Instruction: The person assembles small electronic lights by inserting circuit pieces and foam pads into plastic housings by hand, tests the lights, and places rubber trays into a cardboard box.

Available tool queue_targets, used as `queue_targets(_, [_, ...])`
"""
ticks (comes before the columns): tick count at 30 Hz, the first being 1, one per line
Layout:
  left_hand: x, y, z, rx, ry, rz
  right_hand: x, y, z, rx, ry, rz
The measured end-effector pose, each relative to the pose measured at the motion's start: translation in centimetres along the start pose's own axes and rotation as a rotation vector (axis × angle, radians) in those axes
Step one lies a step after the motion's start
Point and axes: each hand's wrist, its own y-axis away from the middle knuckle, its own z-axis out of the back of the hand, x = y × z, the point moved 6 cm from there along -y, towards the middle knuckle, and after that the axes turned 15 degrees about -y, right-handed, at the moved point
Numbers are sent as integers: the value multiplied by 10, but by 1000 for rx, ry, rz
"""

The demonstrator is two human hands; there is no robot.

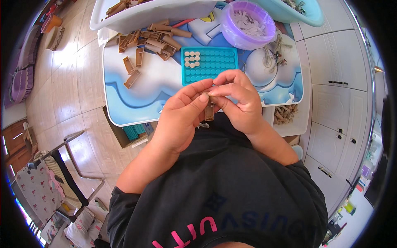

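Both hands meet close in front of my body at the table's near edge. Between the fingertips of my left hand [180,115] is a small brown plastic casing [209,112], long and hollow, hanging downward. My right hand [242,103] pinches at the upper end of this same casing; whatever its fingertips press there is too small to make out. Just beyond the hands lies a teal tray [211,78] with rows of round pockets. Several white round discs [192,59] sit in its upper left part. Loose brown casings [155,39] are heaped to the tray's left.
A purple bucket [235,41] of pale strips stands beyond the tray, with a wire bundle [273,58] to its right. Behind are a white bin [144,18] and a light-blue basin [312,18]. Low right is a white box [295,129]; a chair [62,177] stands left.
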Motion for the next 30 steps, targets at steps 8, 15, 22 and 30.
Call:
queue_targets(8, [-3,-2,4,-93,-89,-114,-3,0,-1,-48,27,32])
queue_targets(15, [-18,0,5,-224,-176,-390,-11,16,-22,-23,-70,-198])
queue_targets(22, [-20,2,9,-269,-145,-431,-23,23,-37,-58,-258,-303])
queue_targets(30, [-20,-1,16,-288,-170,-497,-13,21,-34,-89,-237,-260])
